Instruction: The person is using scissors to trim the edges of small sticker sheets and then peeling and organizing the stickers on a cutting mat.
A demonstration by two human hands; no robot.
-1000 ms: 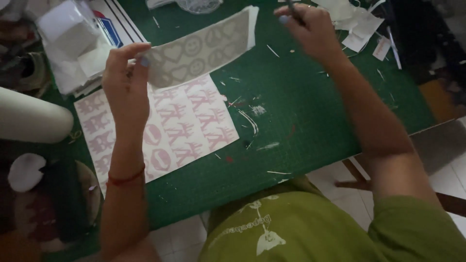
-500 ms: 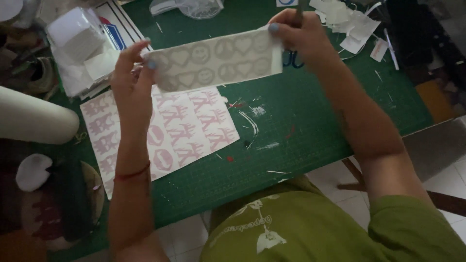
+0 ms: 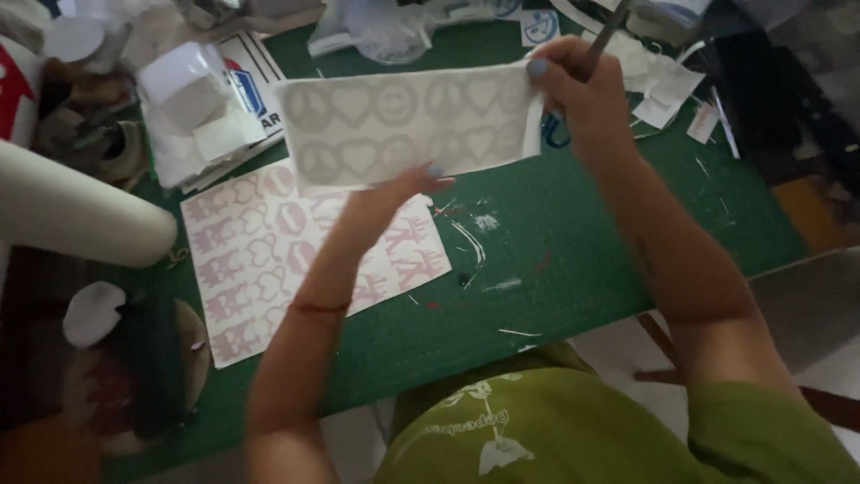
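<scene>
Nearest on the green cutting mat [image 3: 573,269] lies one sheet of pink stickers [image 3: 296,255], flat, its right part under the left forearm. Above it the left hand [image 3: 394,193] pinches the lower edge of one pale sticker strip [image 3: 403,125], held up off the mat; two rows of cut shapes show on it, hearts, peace signs and a smiling face. The right hand [image 3: 582,90] grips the strip's right end and also holds one thin dark tool [image 3: 607,36]. Beyond lie scattered paper scraps [image 3: 663,90].
</scene>
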